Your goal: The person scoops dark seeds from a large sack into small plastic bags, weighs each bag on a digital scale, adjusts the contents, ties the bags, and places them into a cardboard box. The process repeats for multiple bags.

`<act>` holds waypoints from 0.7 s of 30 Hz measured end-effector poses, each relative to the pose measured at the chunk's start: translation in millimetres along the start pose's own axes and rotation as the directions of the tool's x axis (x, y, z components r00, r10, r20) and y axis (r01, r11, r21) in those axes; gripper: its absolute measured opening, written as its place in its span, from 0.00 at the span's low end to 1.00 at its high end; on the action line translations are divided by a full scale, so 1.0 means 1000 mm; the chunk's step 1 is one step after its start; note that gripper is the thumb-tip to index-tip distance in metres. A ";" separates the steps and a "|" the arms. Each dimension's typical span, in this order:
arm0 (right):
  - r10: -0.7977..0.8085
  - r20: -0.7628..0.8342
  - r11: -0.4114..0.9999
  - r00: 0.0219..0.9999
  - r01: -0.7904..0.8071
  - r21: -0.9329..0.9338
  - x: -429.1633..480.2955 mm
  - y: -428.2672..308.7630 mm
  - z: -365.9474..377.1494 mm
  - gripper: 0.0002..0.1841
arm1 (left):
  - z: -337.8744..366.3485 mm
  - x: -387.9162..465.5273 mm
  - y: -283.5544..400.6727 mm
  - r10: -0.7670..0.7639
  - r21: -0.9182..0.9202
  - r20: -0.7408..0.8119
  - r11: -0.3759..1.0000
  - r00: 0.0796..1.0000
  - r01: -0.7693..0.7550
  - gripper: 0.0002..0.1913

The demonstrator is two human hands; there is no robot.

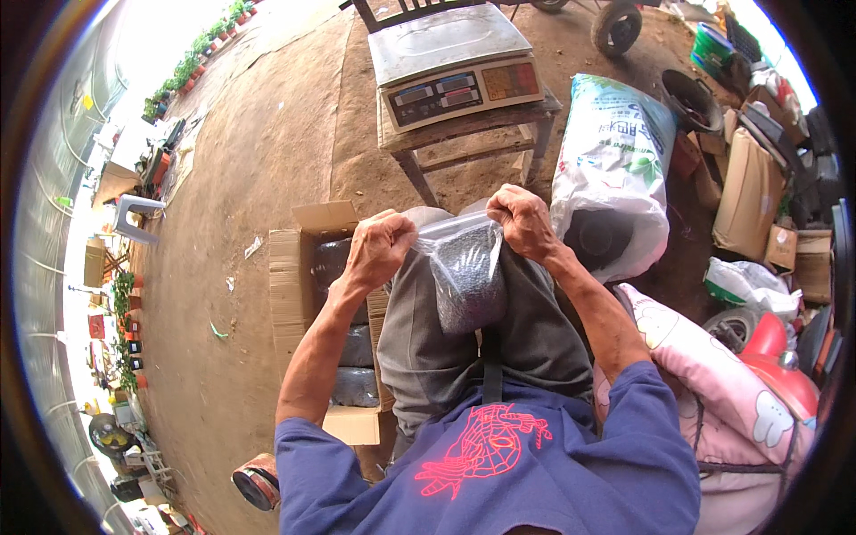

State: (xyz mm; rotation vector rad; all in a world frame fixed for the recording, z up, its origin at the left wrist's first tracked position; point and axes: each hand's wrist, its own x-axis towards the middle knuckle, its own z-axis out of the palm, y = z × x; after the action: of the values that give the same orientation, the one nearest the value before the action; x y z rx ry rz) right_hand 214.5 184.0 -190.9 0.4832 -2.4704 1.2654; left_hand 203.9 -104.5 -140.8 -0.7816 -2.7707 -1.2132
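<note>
A clear zip-seal plastic bag (468,274) filled with dark granules rests on my lap between my thighs. My left hand (382,244) grips its top edge at the left corner. At the right corner, my right hand (520,219) pinches the same edge, so the mouth is stretched between both fists. Whether the seal is fully closed cannot be told. Beside my left leg stands an open cardboard box (286,287) holding several similar dark-filled bags (354,386). My left forearm hides part of the box.
Ahead, a digital weighing scale (461,73) sits on a wooden chair (461,150). A white printed sack (612,154) stands to the right, its mouth showing something dark. A pink cushion (709,361) lies by my right side. A round tin (259,483) is at lower left.
</note>
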 end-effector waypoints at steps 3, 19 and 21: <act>-0.004 -0.007 0.999 1.000 0.004 0.047 -0.001 0.001 0.000 0.03 | -0.004 -0.007 -0.004 0.016 -0.009 -0.027 1.000 1.000 -0.016 0.05; 0.294 -0.023 0.864 0.956 -0.255 0.434 -0.009 -0.007 -0.007 0.07 | 0.059 -0.035 0.001 -0.075 -0.117 -0.220 0.992 0.973 0.050 0.18; 0.305 0.000 0.856 0.952 -0.275 0.438 -0.008 -0.010 -0.009 0.08 | 0.064 -0.035 0.010 -0.111 -0.202 -0.208 0.977 0.972 0.068 0.16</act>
State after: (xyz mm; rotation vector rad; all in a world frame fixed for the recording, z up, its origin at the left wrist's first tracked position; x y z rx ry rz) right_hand 226.8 186.7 -181.8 0.1584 -2.2552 1.9401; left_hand 250.8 -69.5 -186.1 -0.4989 -2.5632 -1.5035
